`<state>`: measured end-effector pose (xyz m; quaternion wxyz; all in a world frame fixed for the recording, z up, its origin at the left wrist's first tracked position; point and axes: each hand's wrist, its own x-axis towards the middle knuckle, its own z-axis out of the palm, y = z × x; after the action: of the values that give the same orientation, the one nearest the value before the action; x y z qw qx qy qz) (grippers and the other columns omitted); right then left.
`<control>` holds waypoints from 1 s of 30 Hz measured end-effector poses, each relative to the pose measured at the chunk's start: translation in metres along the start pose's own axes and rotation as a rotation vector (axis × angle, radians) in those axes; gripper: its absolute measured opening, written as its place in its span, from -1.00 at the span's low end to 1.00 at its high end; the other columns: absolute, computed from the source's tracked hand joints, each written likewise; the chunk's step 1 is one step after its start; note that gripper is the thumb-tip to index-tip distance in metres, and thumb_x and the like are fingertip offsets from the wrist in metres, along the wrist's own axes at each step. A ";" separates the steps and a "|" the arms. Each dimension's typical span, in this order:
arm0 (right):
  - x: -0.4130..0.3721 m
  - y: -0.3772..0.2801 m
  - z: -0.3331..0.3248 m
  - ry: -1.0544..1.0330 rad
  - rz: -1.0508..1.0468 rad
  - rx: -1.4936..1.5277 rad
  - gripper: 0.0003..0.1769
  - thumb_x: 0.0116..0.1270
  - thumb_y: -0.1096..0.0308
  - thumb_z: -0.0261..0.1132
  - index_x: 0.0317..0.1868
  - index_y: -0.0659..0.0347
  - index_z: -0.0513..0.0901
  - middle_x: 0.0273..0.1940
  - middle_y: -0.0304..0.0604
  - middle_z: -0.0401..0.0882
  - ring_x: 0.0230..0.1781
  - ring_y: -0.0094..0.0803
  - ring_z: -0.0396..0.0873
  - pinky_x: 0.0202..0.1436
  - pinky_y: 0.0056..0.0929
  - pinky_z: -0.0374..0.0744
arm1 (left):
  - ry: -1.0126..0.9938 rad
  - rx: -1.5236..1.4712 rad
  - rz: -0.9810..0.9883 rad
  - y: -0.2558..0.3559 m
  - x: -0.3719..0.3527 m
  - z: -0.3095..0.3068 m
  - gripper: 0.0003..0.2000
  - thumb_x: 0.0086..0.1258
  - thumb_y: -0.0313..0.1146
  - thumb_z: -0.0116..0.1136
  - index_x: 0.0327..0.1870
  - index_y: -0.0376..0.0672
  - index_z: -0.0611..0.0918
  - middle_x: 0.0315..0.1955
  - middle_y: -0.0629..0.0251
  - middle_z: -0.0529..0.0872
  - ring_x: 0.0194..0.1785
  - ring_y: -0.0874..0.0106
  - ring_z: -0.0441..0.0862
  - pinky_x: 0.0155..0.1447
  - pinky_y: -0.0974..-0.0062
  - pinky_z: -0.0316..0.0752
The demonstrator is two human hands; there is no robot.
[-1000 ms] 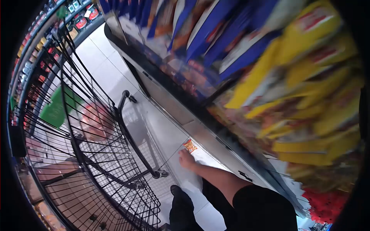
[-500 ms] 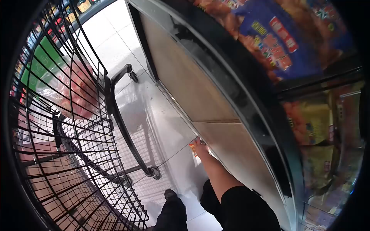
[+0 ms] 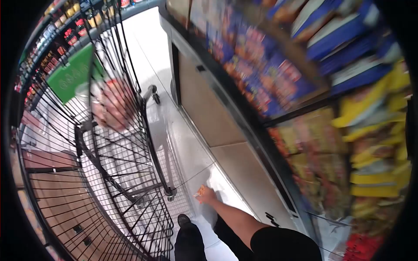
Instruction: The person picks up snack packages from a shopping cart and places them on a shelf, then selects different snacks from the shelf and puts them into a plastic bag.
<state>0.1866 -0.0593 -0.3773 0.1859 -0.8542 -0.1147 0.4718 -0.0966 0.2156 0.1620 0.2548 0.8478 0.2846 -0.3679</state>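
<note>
My right hand [image 3: 208,195] reaches low, above the floor beside the display stand's base, with its fingers closed. A small orange and white packet [image 3: 200,192] sticks out from the fingers; its exact kind is too small to tell. My left hand is out of the picture. Left of my arm stands a black wire shopping cart [image 3: 143,191], and in it lies a clear plastic bag [image 3: 114,104] with pinkish contents, blurred by motion.
To the right, a dark-edged display stand [image 3: 244,104] holds blue snack bags [image 3: 278,69] and yellow packets [image 3: 376,163]. Bottles [image 3: 72,35] line a shelf at the upper left. A green sign [image 3: 74,74] shows through the cart's wires. My shoe [image 3: 184,221] is on the tiled floor.
My right hand has come away from the base of the display stand with the packet, towards my legs. The view has shifted, showing more of the goods on the stand.
</note>
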 end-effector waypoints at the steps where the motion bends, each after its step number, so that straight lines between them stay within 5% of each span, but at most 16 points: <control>1: -0.021 -0.008 0.001 0.064 -0.061 0.182 -0.26 -0.10 0.05 0.66 0.06 0.18 0.56 0.00 0.02 0.63 -0.08 -0.17 0.68 0.05 -0.29 0.66 | 0.099 -0.028 0.056 0.001 -0.004 0.003 -0.58 0.29 -0.21 0.20 0.16 -0.15 0.66 0.11 0.08 0.68 0.15 0.01 0.61 0.19 0.13 0.55; 4: -0.103 -0.042 -0.011 0.252 -0.166 0.488 -0.18 -0.03 0.04 0.66 0.15 0.21 0.46 0.02 0.03 0.61 -0.09 -0.17 0.69 0.06 -0.25 0.64 | 0.228 -0.038 0.033 -0.018 -0.019 0.029 -0.50 0.08 -0.23 0.34 0.11 -0.16 0.69 0.05 0.01 0.71 0.07 0.00 0.65 0.15 0.12 0.56; 6: -0.172 -0.092 -0.048 0.381 -0.207 0.613 -0.20 0.05 0.07 0.63 0.17 0.25 0.41 0.01 0.01 0.60 -0.09 -0.24 0.68 0.03 -0.30 0.63 | 0.106 -0.063 -0.004 -0.004 -0.028 -0.002 -0.55 0.17 -0.23 0.34 0.11 -0.17 0.69 0.04 -0.03 0.71 0.08 0.00 0.65 0.14 0.11 0.56; 8: -0.262 -0.146 -0.120 0.138 -0.218 1.084 -0.26 0.21 0.23 0.55 0.24 0.28 0.31 0.01 -0.10 0.59 -0.02 -0.36 0.63 0.03 -0.34 0.62 | 0.327 -0.052 0.100 0.019 -0.034 0.006 -0.64 0.15 -0.22 0.31 -0.01 -0.09 0.75 -0.14 0.16 0.79 -0.08 0.09 0.73 0.01 0.18 0.63; 10: -0.330 -0.197 -0.187 0.029 -0.279 1.263 -0.37 0.30 0.34 0.46 0.26 0.27 0.32 -0.02 -0.13 0.58 0.00 -0.39 0.60 0.09 -0.30 0.60 | 0.418 0.004 0.184 0.033 -0.040 0.006 -0.62 0.20 -0.27 0.27 0.08 -0.02 0.72 -0.18 0.17 0.77 -0.11 0.14 0.71 -0.04 0.17 0.63; 12: -0.395 -0.254 -0.266 -0.231 -0.494 1.481 -0.39 0.22 0.25 0.44 0.24 0.20 0.43 0.05 -0.10 0.61 0.14 -0.32 0.56 0.14 -0.21 0.59 | 0.437 -0.042 0.228 0.054 -0.041 0.002 -0.61 0.25 -0.39 0.15 0.13 0.08 0.70 -0.10 0.24 0.76 -0.08 0.14 0.70 -0.02 0.18 0.62; 14: -0.455 -0.299 -0.333 -0.481 -0.625 1.619 -0.15 0.22 0.09 0.37 0.50 0.10 0.30 0.31 0.03 0.52 0.35 -0.13 0.47 0.33 -0.06 0.47 | 0.406 -0.040 0.244 0.073 -0.043 -0.004 -0.52 0.20 -0.48 0.09 0.18 0.14 0.67 -0.03 0.24 0.75 -0.03 0.15 0.69 0.00 0.19 0.62; 20: -0.627 -0.365 -0.461 -0.633 -0.917 1.622 0.08 0.18 -0.10 0.35 0.61 0.14 0.08 0.55 0.11 0.16 0.53 -0.01 0.25 0.53 -0.01 0.30 | 0.350 -0.160 0.376 0.121 -0.038 0.036 -0.35 0.12 -0.62 0.01 0.31 0.15 0.60 0.14 0.13 0.70 0.20 0.09 0.63 0.20 0.16 0.57; 26: -0.713 -0.331 -0.490 -0.487 -1.017 1.578 0.12 0.26 -0.29 0.30 0.62 0.16 0.04 0.56 0.16 0.14 0.56 0.08 0.18 0.49 0.02 0.38 | 0.235 -0.332 0.555 0.155 -0.026 0.070 -0.32 0.12 -0.60 0.02 0.39 0.03 0.53 0.20 -0.03 0.64 0.29 -0.01 0.55 0.39 0.18 0.44; 30: -0.729 -0.285 -0.472 -0.150 -0.909 1.428 -0.16 0.42 -0.06 0.29 0.53 0.20 0.24 0.42 0.07 0.40 0.37 -0.09 0.50 0.22 -0.16 0.65 | -0.052 -0.226 0.585 0.184 -0.028 0.036 -0.41 0.26 -0.39 0.23 0.40 -0.15 0.50 0.22 -0.12 0.62 0.31 -0.02 0.55 0.41 0.24 0.41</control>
<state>0.1964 -0.1714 0.5292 0.8437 -0.3693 -0.1334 0.3661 -0.0057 0.0540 0.2028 0.4497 0.8502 0.0612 -0.2667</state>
